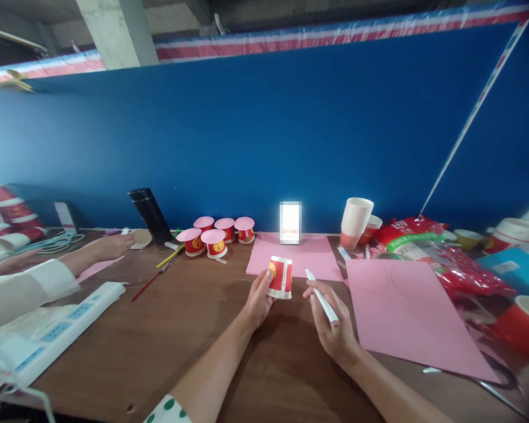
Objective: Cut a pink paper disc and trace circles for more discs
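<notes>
My left hand holds a red and white paper cup with a yellow print, lifted over the brown table near the middle. To its right, my right hand grips a white marker, its tip pointing up and left toward the cup without touching it. Behind the cup lies a pink sheet. A larger pink sheet with faint round outlines is to the right. Several small red cups topped with pink discs stand together at the back, left of the middle.
On the left, another person's hand reaches over the table near a white power strip. A black bottle leans at the back. White cups and a red plastic package stand back right, before a blue partition.
</notes>
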Tool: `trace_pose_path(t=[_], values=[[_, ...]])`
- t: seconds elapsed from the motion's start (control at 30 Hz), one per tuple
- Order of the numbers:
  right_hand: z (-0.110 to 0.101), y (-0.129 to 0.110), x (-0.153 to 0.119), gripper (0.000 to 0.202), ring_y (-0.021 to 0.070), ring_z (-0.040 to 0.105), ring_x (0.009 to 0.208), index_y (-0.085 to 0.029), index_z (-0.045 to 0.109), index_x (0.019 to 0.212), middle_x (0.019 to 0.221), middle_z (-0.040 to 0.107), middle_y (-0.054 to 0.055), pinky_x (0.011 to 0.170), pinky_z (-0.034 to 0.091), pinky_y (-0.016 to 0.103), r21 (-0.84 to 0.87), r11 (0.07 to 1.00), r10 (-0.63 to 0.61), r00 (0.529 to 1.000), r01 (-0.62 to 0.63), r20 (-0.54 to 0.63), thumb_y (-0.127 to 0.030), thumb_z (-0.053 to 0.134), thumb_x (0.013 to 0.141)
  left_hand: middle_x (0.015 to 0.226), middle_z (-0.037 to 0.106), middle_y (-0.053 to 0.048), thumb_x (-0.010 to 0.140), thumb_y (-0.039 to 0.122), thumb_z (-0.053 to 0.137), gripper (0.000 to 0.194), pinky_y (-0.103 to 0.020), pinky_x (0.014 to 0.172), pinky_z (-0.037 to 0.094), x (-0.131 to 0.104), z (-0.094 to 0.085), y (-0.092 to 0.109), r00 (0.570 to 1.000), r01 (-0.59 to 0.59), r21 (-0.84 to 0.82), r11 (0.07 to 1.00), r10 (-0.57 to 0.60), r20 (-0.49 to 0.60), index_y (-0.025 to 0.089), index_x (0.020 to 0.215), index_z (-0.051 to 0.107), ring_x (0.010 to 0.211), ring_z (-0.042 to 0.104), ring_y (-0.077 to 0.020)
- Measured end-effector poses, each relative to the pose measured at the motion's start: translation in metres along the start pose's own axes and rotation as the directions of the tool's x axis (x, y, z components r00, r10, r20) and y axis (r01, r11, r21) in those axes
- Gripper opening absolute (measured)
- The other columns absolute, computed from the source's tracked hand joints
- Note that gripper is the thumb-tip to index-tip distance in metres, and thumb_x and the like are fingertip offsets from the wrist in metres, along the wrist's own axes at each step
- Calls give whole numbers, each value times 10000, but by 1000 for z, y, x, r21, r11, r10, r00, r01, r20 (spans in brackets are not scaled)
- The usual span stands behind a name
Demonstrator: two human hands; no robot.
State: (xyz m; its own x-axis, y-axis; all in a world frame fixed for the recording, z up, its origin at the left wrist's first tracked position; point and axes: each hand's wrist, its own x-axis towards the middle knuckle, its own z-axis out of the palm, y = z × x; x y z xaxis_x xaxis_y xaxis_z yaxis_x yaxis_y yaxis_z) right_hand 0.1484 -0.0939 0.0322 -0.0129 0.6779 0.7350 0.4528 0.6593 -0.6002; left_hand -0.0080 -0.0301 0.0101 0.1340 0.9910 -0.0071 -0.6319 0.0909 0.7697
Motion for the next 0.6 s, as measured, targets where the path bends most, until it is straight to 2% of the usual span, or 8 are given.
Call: trace_pose_path(t=[0.43,0.6], values=[[-1,-2,1,208,183,604,760,-188,532,1046,884,604,90,697,518,342,23,1000,-4,1000,4,1,-180,397,888,756,652,-36,744,394,628,268,-245,605,445,0,-1,-1,1000,9,16,1000,-9,14,145,843,621,662,591,-131],[-2,-2,2,242,192,613,779,-176,548,1089,874,626,89,719,515,345,7,1000,-22,1000,22,-11,-210,415,889,760,656,-36,716,402,653,282,-270,626,459,0,-1,-1,1000,8,11,1000,-8,-5,154,847,617,663,602,-145]])
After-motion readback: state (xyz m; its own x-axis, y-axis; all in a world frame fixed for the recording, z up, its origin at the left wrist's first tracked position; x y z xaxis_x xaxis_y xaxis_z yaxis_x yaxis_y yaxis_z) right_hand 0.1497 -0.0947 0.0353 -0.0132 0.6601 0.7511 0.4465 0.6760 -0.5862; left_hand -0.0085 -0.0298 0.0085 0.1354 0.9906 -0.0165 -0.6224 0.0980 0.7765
